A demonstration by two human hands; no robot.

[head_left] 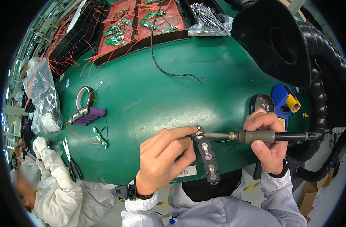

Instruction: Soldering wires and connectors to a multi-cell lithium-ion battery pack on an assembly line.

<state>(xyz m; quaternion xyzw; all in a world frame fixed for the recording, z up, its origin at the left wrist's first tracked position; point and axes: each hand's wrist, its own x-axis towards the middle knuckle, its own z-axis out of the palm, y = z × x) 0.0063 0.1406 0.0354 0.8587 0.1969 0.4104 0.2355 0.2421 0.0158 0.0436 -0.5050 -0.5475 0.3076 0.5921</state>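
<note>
My right hand [266, 143] is closed around the handle of a soldering iron [259, 136]. The iron points left, and its tip meets the upper terminal of a dark battery pack [211, 166]. Metal strips and solder spots run along the pack's narrow top face. At the pack's far end my left hand [163, 157] is closed, index fingertip pressed by the terminal and the other fingers curled against its left side. Whether a thin wire sits between those fingers is hidden. Thin wires [222, 142] run from the pack under the iron.
Left stand a purple battery pack [88, 115] wired to a green circuit board [100, 137], a tape roll [90, 97] and scissors [71, 164]. Trays of boards [142, 42] and bagged cable ties [208, 22] lie far. Right are a blue iron stand [281, 99] and black fume hood [273, 45]. A co-worker [59, 185] sits left.
</note>
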